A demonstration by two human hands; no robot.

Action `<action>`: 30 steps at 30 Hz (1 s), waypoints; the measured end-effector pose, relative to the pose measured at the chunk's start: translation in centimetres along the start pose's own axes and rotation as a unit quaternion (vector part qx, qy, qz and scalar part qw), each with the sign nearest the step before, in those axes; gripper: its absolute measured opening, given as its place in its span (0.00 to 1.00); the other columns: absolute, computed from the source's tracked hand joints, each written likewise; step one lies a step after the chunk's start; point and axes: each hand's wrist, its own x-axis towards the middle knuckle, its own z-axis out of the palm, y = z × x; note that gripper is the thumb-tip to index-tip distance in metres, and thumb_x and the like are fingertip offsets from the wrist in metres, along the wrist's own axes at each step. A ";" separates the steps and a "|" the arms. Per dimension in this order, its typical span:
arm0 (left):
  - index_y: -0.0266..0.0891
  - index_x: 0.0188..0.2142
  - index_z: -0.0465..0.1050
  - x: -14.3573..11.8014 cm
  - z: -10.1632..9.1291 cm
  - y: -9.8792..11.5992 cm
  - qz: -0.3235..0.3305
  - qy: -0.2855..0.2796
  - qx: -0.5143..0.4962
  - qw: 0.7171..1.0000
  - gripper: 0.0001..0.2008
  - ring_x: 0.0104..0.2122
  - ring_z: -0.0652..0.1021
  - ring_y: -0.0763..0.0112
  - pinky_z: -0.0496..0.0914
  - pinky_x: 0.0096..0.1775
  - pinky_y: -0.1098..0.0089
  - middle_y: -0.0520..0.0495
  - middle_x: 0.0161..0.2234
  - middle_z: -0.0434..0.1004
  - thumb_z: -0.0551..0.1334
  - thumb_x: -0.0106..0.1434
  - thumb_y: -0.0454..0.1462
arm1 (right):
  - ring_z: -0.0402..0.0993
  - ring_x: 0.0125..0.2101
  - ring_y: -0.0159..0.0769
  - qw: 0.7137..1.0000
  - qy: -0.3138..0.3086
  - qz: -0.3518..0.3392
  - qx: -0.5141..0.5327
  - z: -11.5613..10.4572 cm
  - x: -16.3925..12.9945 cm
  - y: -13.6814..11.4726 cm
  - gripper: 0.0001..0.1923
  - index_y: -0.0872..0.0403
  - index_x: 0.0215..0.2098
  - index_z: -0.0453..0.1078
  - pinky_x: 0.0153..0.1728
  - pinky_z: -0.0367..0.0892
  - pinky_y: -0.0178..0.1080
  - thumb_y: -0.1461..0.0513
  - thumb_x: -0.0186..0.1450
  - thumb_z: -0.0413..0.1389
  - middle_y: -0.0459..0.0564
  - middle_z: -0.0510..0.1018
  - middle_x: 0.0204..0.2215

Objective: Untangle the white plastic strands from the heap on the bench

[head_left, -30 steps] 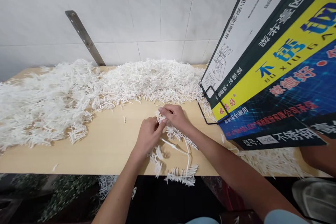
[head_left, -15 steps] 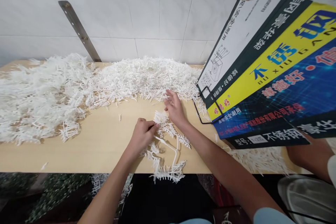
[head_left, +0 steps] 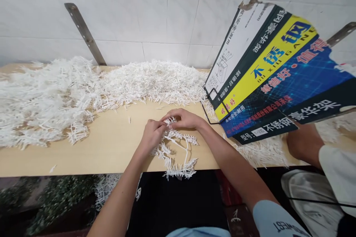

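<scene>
A white plastic branch [head_left: 181, 172] with many short needle-like tips lies on the wooden table in front of me, its lower end at the front edge. My left hand [head_left: 152, 133] pinches it near its upper end. Curled over that same end, my right hand [head_left: 185, 119] has its fingers closed on the needled part, close to my left fingertips. The exact spot between the fingers is partly hidden. Behind my hands lies a long heap of loose white plastic sprigs [head_left: 155, 81].
A larger mound of needled white plastic branches [head_left: 47, 107] covers the left of the table [head_left: 111, 155]. A printed cardboard panel [head_left: 267, 77] with a black wire frame [head_left: 213, 113] stands at right. Beyond it show another person's arm [head_left: 304, 142] and more white pieces [head_left: 263, 152].
My right hand has come down from the heap's edge and closed on the branch beside my left hand. My left hand keeps its hold. The view has shifted slightly right.
</scene>
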 end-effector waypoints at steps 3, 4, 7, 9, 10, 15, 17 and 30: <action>0.42 0.17 0.53 0.1 0.0 -0.1 0.007 -0.003 -0.003 1.000 0.17 0.22 0.55 0.72 0.50 0.29 0.64 0.55 0.17 0.47 0.56 0.60 0.39 | 0.80 0.46 0.40 0.998 0.047 0.026 0.034 0.7 -0.2 0.2 0.15 0.49 0.47 0.84 0.50 0.71 0.42 0.57 0.62 0.69 0.50 0.86 0.44; 0.42 0.17 0.53 0.1 0.0 -0.2 0.015 -0.004 0.006 1.000 0.18 0.22 0.55 0.72 0.50 0.29 0.64 0.55 0.17 0.48 0.56 0.60 0.39 | 0.80 0.44 0.40 0.997 0.060 0.031 0.043 0.9 -0.2 0.3 0.13 0.50 0.45 0.84 0.48 0.71 0.41 0.55 0.64 0.67 0.50 0.86 0.42; 0.42 0.17 0.52 0.4 0.1 -0.4 0.048 -0.007 0.050 0.998 0.18 0.21 0.56 0.72 0.51 0.31 0.64 0.55 0.16 0.48 0.56 0.61 0.39 | 0.77 0.35 0.36 0.991 0.111 0.039 0.058 1.2 -0.1 1.1 0.15 0.54 0.36 0.84 0.40 0.70 0.38 0.51 0.67 0.63 0.48 0.83 0.31; 0.42 0.18 0.51 0.5 0.1 -0.5 0.062 -0.004 0.075 0.995 0.18 0.21 0.56 0.72 0.53 0.33 0.65 0.55 0.16 0.48 0.55 0.62 0.39 | 0.75 0.31 0.35 0.973 0.212 0.051 0.074 1.3 0.3 2.0 0.16 0.55 0.30 0.82 0.36 0.68 0.37 0.50 0.65 0.65 0.48 0.80 0.27; 0.41 0.18 0.51 0.4 0.2 -0.6 0.066 -0.006 0.083 0.994 0.19 0.21 0.56 0.72 0.53 0.34 0.65 0.55 0.16 0.48 0.55 0.62 0.39 | 0.74 0.29 0.34 0.955 0.277 0.059 0.087 1.2 0.5 2.5 0.17 0.56 0.28 0.80 0.34 0.68 0.36 0.50 0.64 0.65 0.48 0.79 0.26; 0.42 0.18 0.49 -0.2 0.1 -0.4 0.063 -0.028 0.077 0.995 0.18 0.22 0.55 0.73 0.53 0.33 0.65 0.55 0.17 0.47 0.56 0.60 0.38 | 0.71 0.26 0.32 0.879 0.454 0.079 0.123 1.0 1.5 3.6 0.20 0.55 0.37 0.77 0.28 0.68 0.36 0.47 0.69 0.56 0.51 0.79 0.32; 0.42 0.18 0.48 -0.3 0.1 -0.3 0.028 -0.009 0.050 0.998 0.18 0.22 0.54 0.73 0.51 0.31 0.66 0.56 0.17 0.45 0.56 0.59 0.39 | 0.76 0.36 0.36 0.909 0.405 0.043 0.093 0.9 1.4 3.0 0.18 0.52 0.50 0.77 0.34 0.71 0.37 0.51 0.67 0.59 0.54 0.81 0.46; 0.43 0.19 0.47 0.1 0.1 0.2 -0.031 0.008 0.017 0.999 0.16 0.21 0.53 0.74 0.48 0.27 0.67 0.55 0.18 0.44 0.54 0.58 0.40 | 0.72 0.23 0.34 0.916 0.359 0.081 0.159 1.5 1.1 2.5 0.17 0.55 0.27 0.81 0.26 0.66 0.36 0.49 0.59 0.66 0.49 0.79 0.20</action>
